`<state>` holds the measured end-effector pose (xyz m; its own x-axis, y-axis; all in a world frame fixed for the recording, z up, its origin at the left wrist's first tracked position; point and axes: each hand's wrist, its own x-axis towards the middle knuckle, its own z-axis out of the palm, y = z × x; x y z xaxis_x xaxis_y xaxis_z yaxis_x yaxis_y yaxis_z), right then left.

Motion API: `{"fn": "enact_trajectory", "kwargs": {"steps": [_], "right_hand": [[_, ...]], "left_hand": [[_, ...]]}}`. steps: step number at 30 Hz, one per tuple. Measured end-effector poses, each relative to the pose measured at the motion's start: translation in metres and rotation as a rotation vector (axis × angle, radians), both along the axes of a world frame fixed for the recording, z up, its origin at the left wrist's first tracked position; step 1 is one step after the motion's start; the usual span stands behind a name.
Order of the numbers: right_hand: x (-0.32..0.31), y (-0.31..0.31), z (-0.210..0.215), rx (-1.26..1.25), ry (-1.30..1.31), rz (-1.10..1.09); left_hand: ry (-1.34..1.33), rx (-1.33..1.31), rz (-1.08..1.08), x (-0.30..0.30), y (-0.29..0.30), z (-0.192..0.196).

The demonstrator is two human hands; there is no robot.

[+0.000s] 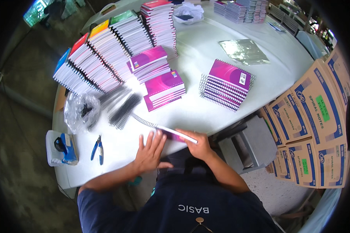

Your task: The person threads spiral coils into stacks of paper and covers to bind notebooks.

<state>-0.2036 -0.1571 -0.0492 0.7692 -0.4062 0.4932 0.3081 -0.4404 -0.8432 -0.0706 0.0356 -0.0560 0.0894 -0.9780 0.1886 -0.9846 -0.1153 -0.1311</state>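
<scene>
Near the table's front edge, my right hand (198,146) grips a thin purple notebook (174,135), its white page edge turned up. A dark wire spiral coil (144,121) runs up to the notebook's left end. My left hand (151,150) lies with fingers spread beside that end; whether its fingertips touch the coil is not plain. Just beyond lies a heap of dark spiral coils (125,110). Farther off are stacks of purple unbound books (164,86) and a pile of purple spiral notebooks (226,86) with coils sticking out at their sides.
Tall stacks of spiral notebooks (105,44) line the far left. A plastic bag (81,110), blue-handled pliers (97,149) and a white tub (55,149) sit at left. A clear plastic sheet (244,51) lies far right. Cardboard boxes (319,112) and a grey bin (248,145) stand at right.
</scene>
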Motion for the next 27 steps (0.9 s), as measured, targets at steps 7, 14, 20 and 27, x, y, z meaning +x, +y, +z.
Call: {"fn": "enact_trajectory", "kwargs": {"steps": [7,14,20,27], "right_hand": [[-0.001,0.028,0.002,0.009,-0.089,0.018],[-0.004,0.024,0.002,-0.140,-0.149,0.021],[-0.023,0.012,-0.013,-0.100,-0.124,-0.013],[-0.023,0.019,-0.003,-0.124,-0.152,-0.074]], "left_hand": [[0.063,-0.617,0.229,0.006,-0.009,-0.018],[0.076,-0.593,0.198,-0.002,-0.017,0.008],[0.036,-0.436,-0.127,-0.025,0.001,-0.025],[0.173,-0.181,-0.029,-0.034,-0.003,-0.036]]}}
